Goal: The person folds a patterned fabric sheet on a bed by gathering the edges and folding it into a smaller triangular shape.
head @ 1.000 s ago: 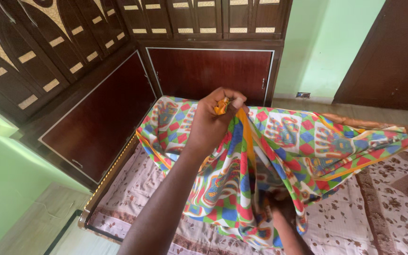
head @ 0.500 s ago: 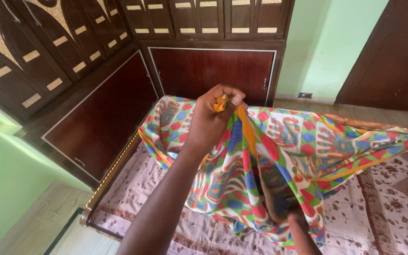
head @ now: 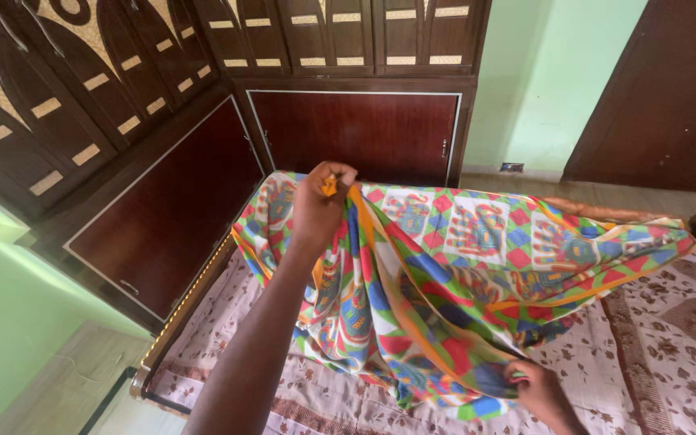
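Cotton, brightly printed in red, green, blue and orange diamonds: we hold this patterned cloth (head: 477,266) between both hands, above a bed. Nearest to us, low at the frame's bottom edge, our right hand (head: 535,388) pinches the lower hem, fingers curled around a bunched fold of the fabric. Beneath it lies the bedsheet (head: 654,354), pale with a brown floral print, covering the mattress.

Farther out and higher, our left hand (head: 320,205) is clenched on an upper corner, where an orange border strip shows between thumb and fingers. The left arm reaches forward, nearly straight. Between the two grips the cloth's edge runs taut as a diagonal, from upper left down to lower right; that line is the long axis of the held part. From the left fingers the bulk of the fabric falls away to the right and downward; from the right fingers it rises up and to the left. The rest drapes rightward across the bed, its far corner resting on the sheet near the right edge of view.

Beyond the bed's head stand dark wooden wardrobe doors (head: 356,133), plain panels below, carved ones with pale insets above. Farthest back, a green wall (head: 549,80) and a dark door on the right.
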